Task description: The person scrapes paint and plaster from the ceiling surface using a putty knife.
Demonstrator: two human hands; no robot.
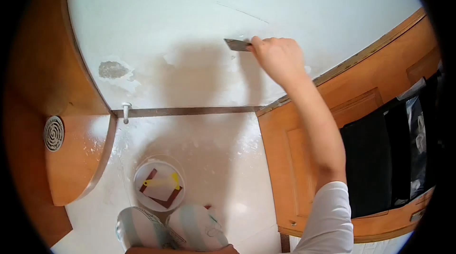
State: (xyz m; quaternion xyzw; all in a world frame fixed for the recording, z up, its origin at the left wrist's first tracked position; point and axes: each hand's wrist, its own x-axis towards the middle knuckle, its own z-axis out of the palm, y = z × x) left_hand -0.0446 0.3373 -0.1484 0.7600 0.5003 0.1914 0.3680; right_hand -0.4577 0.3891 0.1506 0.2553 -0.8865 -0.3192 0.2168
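Observation:
My right hand (pixel 281 57) is closed round a putty knife (pixel 236 44), its flat metal blade pointing left at the white wall (pixel 156 7). I cannot tell whether the blade touches the wall. Around it the wall has small chipped spots, and a thin crack line (pixel 242 12) runs above. Further left is a grey bare patch (pixel 113 69) with peeled paint edges. My left forearm lies across my lap at the bottom edge, and only a bit of my left hand (pixel 229 249) shows; its fingers are hidden.
A white bucket (pixel 138 185) holding yellow and dark red pieces stands on the floor before my knees. A white pipe stub (pixel 126 111) sticks out at the wall's foot. Left is a wooden corner shelf (pixel 78 159) with a round vent; right, a wooden door (pixel 304 178) with a black hanging organizer (pixel 368 164).

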